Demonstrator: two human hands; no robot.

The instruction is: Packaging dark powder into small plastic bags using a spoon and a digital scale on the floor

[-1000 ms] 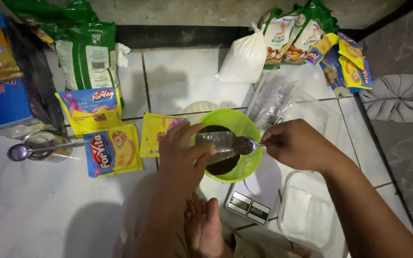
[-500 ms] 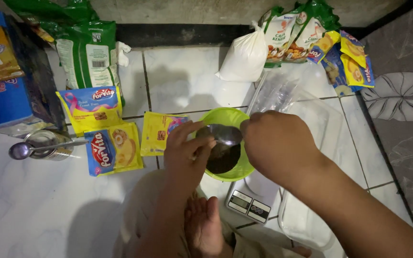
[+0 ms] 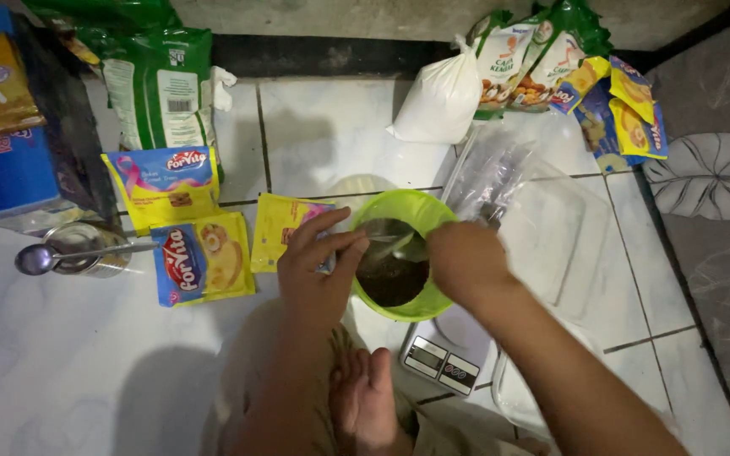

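Observation:
A lime-green bowl (image 3: pixel 420 211) holds dark brown powder (image 3: pixel 392 279) and stands on a small digital scale (image 3: pixel 441 365). My left hand (image 3: pixel 314 274) pinches a small clear plastic packet (image 3: pixel 379 236) over the bowl's left side. At the bowl's right rim, my right hand (image 3: pixel 465 263) is closed around what looks like a spoon, whose tip reaches toward the packet. Most of the spoon is hidden by the fist.
Yellow and blue sachets (image 3: pixel 200 257) lie left of the bowl, beside a metal tin with a spoon (image 3: pixel 40 257) across it. Green bags (image 3: pixel 162 89), a blue box (image 3: pixel 6 173), a white bag (image 3: pixel 443 103) and snack packs (image 3: pixel 618 105) line the back. Clear plastic trays (image 3: pixel 563 241) sit to the right.
My right hand has moved left from beside the bowl to over its right rim. My left hand and the packet have stayed over the bowl.

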